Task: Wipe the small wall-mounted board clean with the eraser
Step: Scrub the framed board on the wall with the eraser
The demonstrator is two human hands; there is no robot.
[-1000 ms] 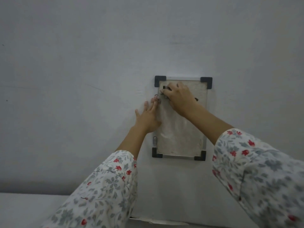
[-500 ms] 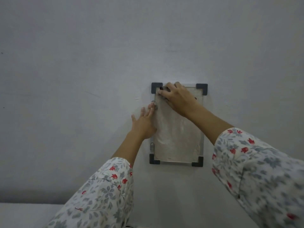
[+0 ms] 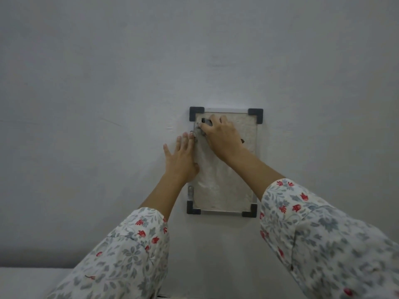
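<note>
No brand, label or legible writing shows on any surface; the board point(image 3: 231, 184) carries only a cloudy, smeared grey-white film across its face. The board is small, upright and rectangular, fixed to a plain pale grey wall point(image 3: 108, 83), with a thin light frame and four dark corner caps point(image 3: 196, 113). Two small metal fittings sit on its left edge, one low down point(image 3: 190, 192) and one higher, partly hidden by fingertips. The right hand point(image 3: 223, 138) lies over the upper left part of the board, fingers curled together and clamped on a dark eraser point(image 3: 204, 121), which is pressed against the board just below the upper left corner cap. Most of the eraser is covered by the hand; only a dark corner shows past the fingertips, and a small dark tip point(image 3: 242, 140) shows at the heel of the hand. The left hand point(image 3: 181, 158) lies flat with fingers extended and slightly apart, holding nothing, its palm on the wall and its thumb side overlapping the board's left edge. Its fingertips sit just beside those of the right hand. Both forearms cross the lower part of the view and cover part of the board's middle. Floral sleeves point(image 3: 323, 234) in white, grey and red reach to mid-forearm. A lighter strip point(image 3: 26, 281) runs along the bottom left.
</note>
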